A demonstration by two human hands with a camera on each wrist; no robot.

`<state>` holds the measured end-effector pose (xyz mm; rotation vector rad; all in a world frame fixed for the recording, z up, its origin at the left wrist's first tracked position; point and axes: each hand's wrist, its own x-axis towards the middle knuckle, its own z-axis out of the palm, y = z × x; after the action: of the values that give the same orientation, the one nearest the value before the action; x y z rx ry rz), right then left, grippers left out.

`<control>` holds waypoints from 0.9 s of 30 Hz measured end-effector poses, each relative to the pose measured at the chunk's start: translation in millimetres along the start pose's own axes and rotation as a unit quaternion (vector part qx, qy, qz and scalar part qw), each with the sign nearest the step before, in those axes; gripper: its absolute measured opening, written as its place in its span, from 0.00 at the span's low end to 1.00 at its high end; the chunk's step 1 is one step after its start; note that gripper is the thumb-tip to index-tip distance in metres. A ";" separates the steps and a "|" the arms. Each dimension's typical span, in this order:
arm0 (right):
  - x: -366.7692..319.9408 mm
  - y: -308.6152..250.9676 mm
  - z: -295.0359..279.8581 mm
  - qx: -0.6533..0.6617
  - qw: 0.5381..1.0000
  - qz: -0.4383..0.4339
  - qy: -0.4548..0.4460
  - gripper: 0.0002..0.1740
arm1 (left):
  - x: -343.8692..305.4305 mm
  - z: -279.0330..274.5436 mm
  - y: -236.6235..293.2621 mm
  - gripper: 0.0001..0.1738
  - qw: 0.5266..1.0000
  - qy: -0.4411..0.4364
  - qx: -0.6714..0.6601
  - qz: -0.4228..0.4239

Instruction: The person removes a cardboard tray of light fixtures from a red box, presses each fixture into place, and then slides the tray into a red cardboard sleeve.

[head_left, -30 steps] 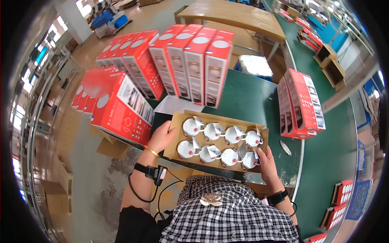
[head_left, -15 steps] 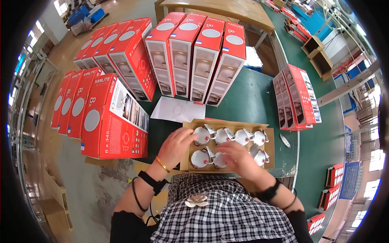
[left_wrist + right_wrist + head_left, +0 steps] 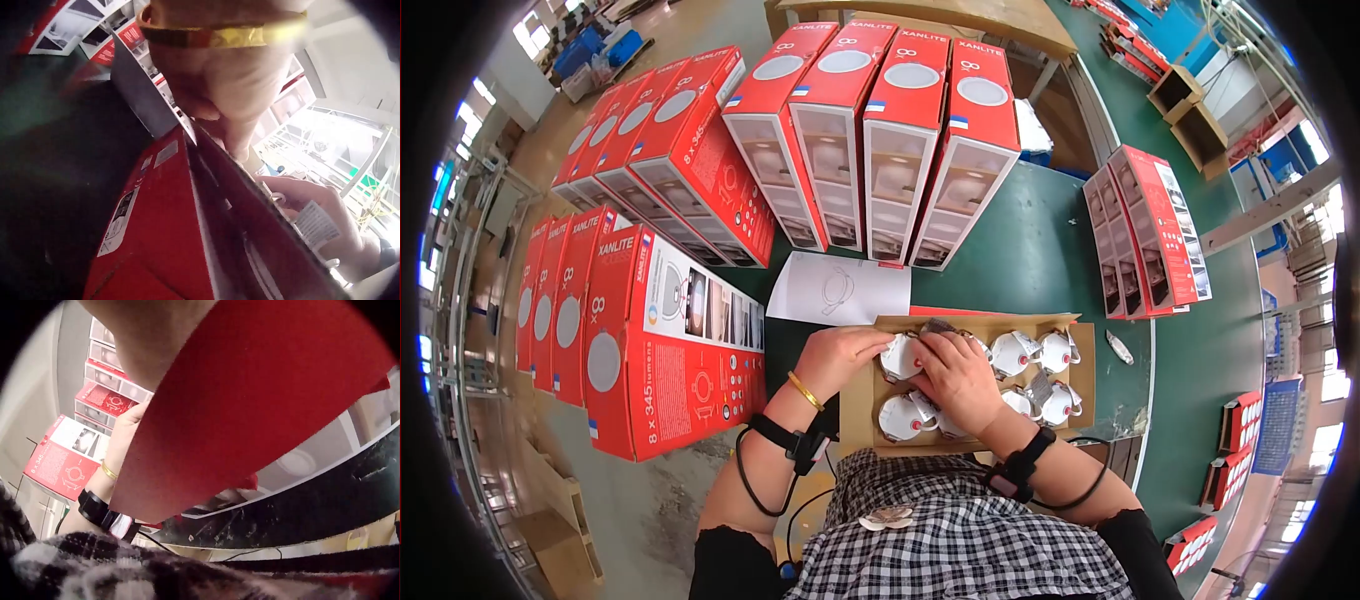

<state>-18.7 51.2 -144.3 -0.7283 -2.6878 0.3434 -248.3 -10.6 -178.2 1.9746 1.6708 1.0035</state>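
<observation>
An open cardboard box (image 3: 1040,437) with a red outer wall (image 3: 150,231) stands on the green table, holding two rows of round white downlights with white cables, red dots and silvery labels. My left hand (image 3: 840,355) reaches over the box's left side, its nearly straight fingers touching the edge of the far-left downlight (image 3: 897,358). From the other side, my right hand (image 3: 962,378) bends its fingers over that downlight's cable and label, covering part of it and neighbouring downlights. In the left wrist view the box wall hides the left fingertips.
A sheet with a line drawing (image 3: 840,288) lies behind the box. Tall red-and-white cartons (image 3: 900,150) stand in rows behind and at left (image 3: 690,350); several more (image 3: 1145,230) stand at right. A small white object (image 3: 1118,347) lies right of the box.
My hands held the box by its ends, then let go as it came down onto the table. Both have moved to the far-left downlight, the right hand crossing leftward over the box.
</observation>
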 end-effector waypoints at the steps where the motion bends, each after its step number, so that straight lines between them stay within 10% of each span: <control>1: -1.6 0.5 4.3 0.003 1.000 0.006 0.010 0.31 | 0.7 -0.4 -0.3 0.09 1.000 -0.005 0.001 -0.001; 20: -4.7 3.3 -17.2 0.099 0.993 -0.047 0.047 0.24 | -9.0 -4.8 22.1 0.07 0.998 0.039 -0.038 -0.029; 27: -37.3 -12.0 -37.6 0.137 0.980 -0.117 -0.084 0.19 | -47.1 -14.7 38.0 0.07 0.997 -0.030 -0.032 0.065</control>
<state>20.5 27.0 -115.7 -0.3111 -2.7631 0.7224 -234.4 -67.1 -155.7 2.0709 1.4765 1.0193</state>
